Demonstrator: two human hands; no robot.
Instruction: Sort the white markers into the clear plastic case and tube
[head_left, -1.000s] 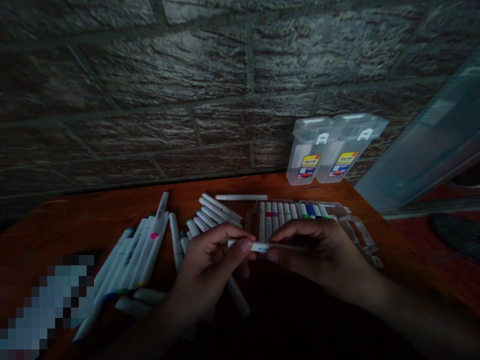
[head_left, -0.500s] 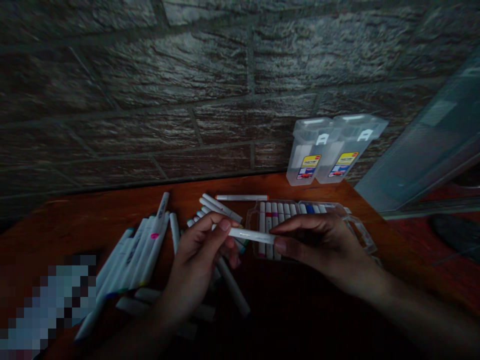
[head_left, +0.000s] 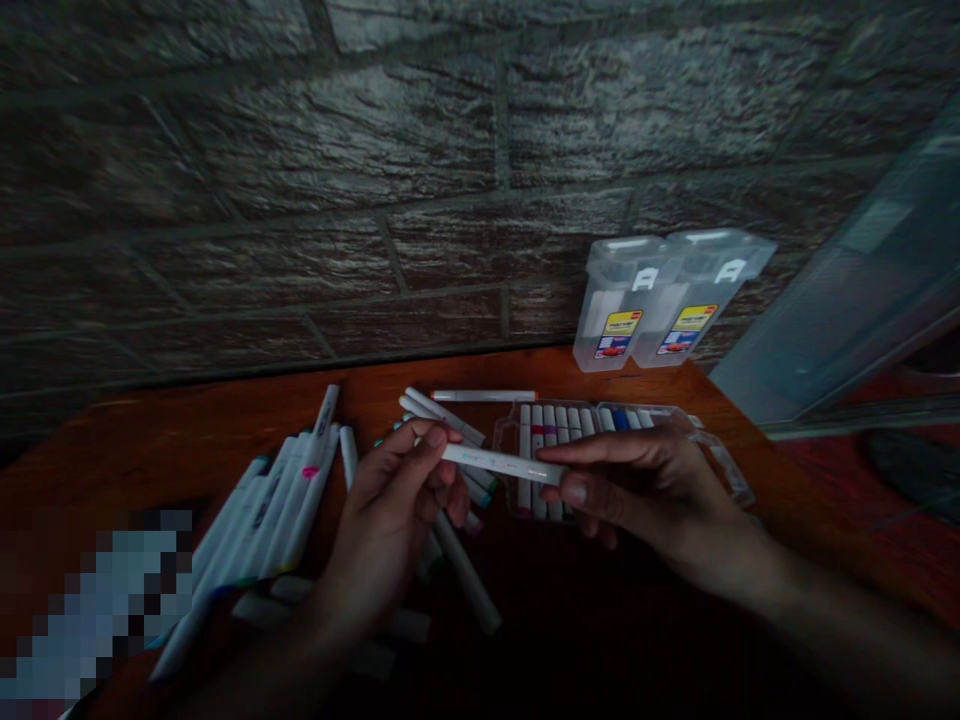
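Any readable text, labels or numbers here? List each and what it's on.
"A": white letter on the left clear plastic marker case by the wall.
"A": same on the right clear plastic marker case.
Yellow, blue and red stickers on both cases: too small to read.
Print on the white marker held by left hand and right hand: blurred.

White marker point(head_left: 501, 463) — capped, near-level — between fingertips.
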